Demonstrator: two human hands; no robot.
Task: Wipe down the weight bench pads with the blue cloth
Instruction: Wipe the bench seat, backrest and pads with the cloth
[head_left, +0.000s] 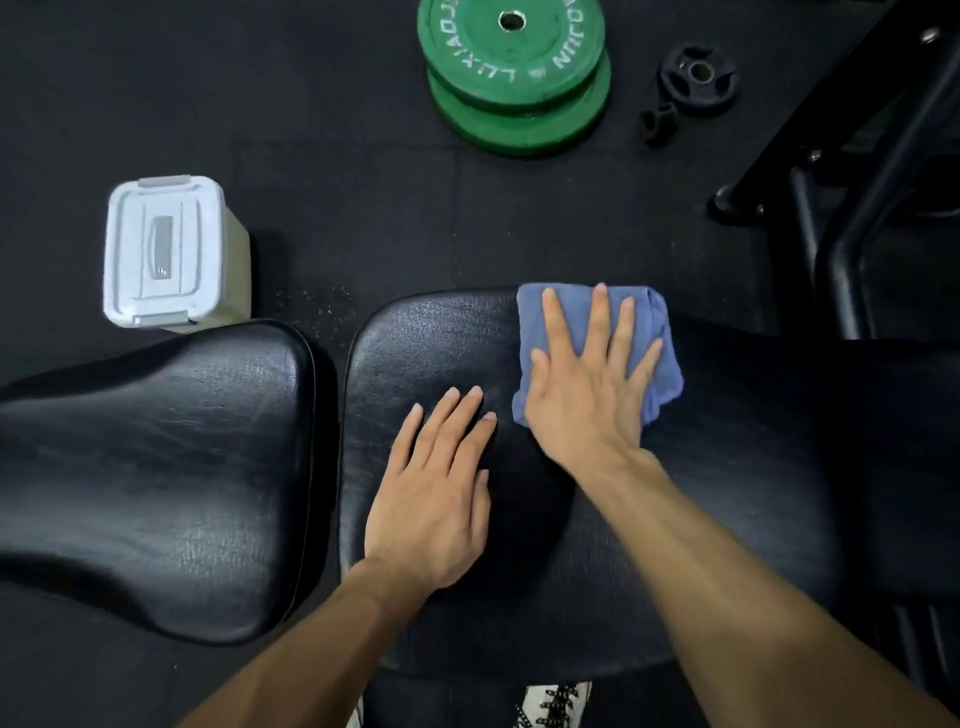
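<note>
The blue cloth (597, 353) lies folded on the long back pad (727, 467) of the weight bench, in the centre-right of the frame, touching the pad's upper edge; its long axis runs roughly top to bottom of the frame, across the pad's own long axis, which runs left to right. The right hand (587, 395) presses flat on the cloth, fingers (600, 317) spread and straight, pointing toward the top of the frame, not curled around the fabric, with the palm overhanging the cloth's lower left corner. The left hand (436, 499) rests palm down on bare pad just left of and below the cloth, fingers extended and released, holding nothing. The pad's rounded left end sits just left of the left hand, parted by a narrow gap from the seat pad (156, 467), which fills the left of the frame. To the right of the cloth the back pad stretches bare to the frame's right edge. Beyond the pad's upper edge is black floor (337, 156), with a white lidded box (161, 249) at upper left, two stacked green weight plates (519, 73) at top centre, a small black plate (698, 75) beside them, and a black metal frame (857, 234) at upper right
</note>
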